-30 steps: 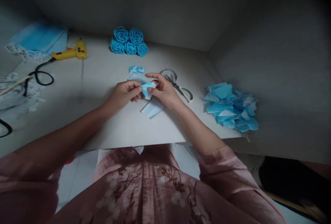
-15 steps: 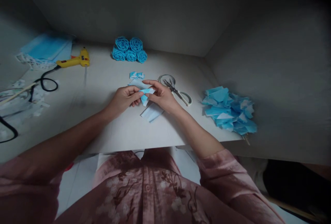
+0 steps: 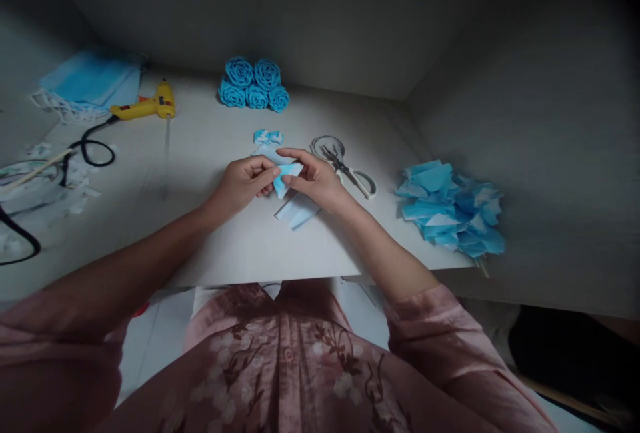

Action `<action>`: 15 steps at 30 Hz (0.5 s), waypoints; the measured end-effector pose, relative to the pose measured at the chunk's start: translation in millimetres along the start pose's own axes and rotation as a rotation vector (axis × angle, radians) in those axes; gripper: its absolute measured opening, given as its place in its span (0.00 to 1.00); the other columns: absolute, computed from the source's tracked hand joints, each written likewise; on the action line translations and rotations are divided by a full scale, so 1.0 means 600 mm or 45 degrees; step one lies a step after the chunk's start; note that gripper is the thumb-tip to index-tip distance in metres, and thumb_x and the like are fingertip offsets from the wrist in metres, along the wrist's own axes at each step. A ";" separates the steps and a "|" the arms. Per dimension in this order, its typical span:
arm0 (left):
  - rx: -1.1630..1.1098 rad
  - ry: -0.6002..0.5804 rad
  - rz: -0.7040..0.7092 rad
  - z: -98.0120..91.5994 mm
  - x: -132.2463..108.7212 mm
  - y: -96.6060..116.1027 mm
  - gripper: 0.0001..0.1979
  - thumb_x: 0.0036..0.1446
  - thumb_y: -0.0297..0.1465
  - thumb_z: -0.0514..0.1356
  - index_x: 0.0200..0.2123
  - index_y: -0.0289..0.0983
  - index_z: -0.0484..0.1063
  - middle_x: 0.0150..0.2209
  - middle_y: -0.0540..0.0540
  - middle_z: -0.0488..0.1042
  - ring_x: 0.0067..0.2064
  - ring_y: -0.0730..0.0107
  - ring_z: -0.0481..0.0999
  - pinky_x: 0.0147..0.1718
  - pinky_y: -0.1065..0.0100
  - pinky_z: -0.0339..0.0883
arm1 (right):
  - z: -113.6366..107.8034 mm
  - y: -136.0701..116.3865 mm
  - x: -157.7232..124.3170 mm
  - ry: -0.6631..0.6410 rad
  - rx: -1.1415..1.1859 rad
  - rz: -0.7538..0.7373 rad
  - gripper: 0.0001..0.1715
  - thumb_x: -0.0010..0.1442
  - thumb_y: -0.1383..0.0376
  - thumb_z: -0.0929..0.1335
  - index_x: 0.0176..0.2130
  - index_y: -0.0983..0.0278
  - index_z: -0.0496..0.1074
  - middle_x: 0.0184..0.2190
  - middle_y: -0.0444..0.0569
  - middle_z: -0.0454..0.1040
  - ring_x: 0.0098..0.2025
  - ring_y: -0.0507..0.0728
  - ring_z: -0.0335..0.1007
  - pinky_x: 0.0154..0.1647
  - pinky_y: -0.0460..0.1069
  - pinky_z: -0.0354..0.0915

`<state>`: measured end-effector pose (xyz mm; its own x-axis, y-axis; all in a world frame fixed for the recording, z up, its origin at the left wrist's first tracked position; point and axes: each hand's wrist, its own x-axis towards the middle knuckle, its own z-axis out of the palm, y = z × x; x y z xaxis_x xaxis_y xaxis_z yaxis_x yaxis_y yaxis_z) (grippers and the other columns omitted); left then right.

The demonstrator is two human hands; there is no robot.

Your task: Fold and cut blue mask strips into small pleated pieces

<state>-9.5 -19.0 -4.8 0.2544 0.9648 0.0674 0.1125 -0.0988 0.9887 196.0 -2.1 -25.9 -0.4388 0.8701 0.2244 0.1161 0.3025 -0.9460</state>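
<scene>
Blue piece [image 3: 286, 176]: small, folded, blue on one face and pale on the other. It sits just above the middle of the surface [image 3: 210, 146], between both your hands.

Left hand [image 3: 243, 183]: thumb and forefinger closed on the piece's left edge. Right hand [image 3: 315, 179]: fingers closed on its right edge, forefinger laid along the top.

A pale strip [image 3: 299, 209] lies flat on the surface just under the right hand. Scissors [image 3: 347, 169] lie just beside that hand. A heap of cut blue pieces [image 3: 453, 209] sits well apart, at the surface's right edge.

Judgement: you are shaping a fold. Pinch close to the crease, line up the edges before you press, and hold the piece low and taut so the layers do not slip.

Hard to make out: the light is dim and your fingers cover most of the piece, so its fold lines and layer count cannot be told. Whether it touches the strip below cannot be told either.
</scene>
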 end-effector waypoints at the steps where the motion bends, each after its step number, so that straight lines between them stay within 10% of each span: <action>1: 0.005 0.012 0.012 0.000 0.000 -0.001 0.12 0.55 0.40 0.69 0.28 0.39 0.75 0.22 0.51 0.73 0.23 0.75 0.68 0.25 0.71 0.63 | 0.000 0.003 0.001 0.005 0.036 -0.002 0.36 0.64 0.46 0.77 0.63 0.58 0.72 0.38 0.46 0.78 0.35 0.55 0.73 0.39 0.51 0.75; 15: -0.028 -0.029 -0.022 -0.003 0.001 -0.004 0.19 0.56 0.47 0.69 0.26 0.38 0.76 0.25 0.47 0.77 0.25 0.73 0.70 0.26 0.70 0.65 | -0.007 -0.007 0.002 0.104 0.146 0.042 0.40 0.62 0.56 0.77 0.69 0.57 0.67 0.31 0.39 0.72 0.30 0.52 0.68 0.34 0.48 0.70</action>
<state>-11.0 -17.7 -7.0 0.2744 0.9604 0.0478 0.0956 -0.0767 0.9925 198.6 -1.1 -20.6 -0.3623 0.9089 0.2064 0.0244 0.2307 -0.9727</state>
